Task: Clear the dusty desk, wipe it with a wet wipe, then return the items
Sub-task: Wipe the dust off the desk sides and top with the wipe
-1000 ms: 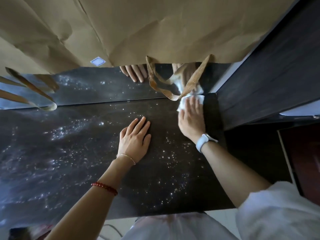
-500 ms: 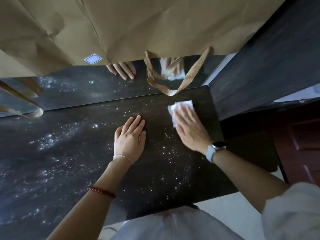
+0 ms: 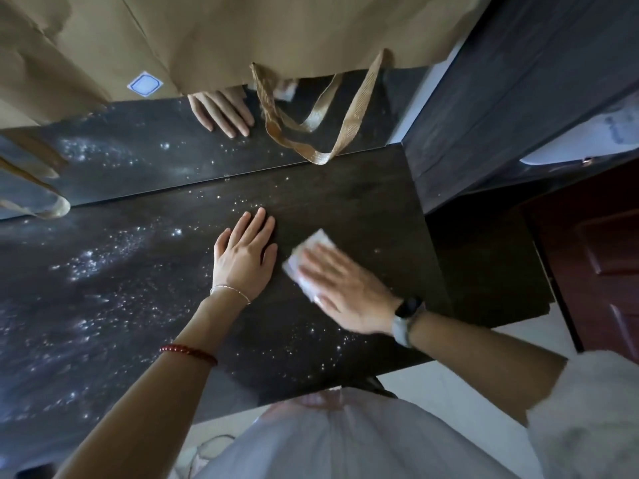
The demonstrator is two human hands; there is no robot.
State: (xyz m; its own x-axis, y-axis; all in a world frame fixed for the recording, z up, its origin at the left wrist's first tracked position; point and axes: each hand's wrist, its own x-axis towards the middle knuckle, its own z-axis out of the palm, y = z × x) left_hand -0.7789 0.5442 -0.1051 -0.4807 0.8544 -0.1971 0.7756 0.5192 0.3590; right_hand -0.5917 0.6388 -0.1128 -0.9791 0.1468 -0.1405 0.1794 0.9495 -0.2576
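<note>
A dark wooden desk carries white dust specks, thickest on its left half. My right hand lies flat with straight fingers on a white wet wipe, pressing it onto the desk right of centre. The hand is blurred by motion. Just left of it, my left hand rests flat on the desk, palm down, fingers together and pointing away from me. The desk strip beyond the wipe looks darker and free of specks.
A mirror stands along the desk's back edge and reflects both hands. A brown paper bag with ribbon handles hangs over its top. A dark cabinet side borders the desk on the right, and pale floor shows below the front edge.
My right hand has dragged the wipe from the back right corner toward me and slightly left. My left hand has stayed flat in place.
</note>
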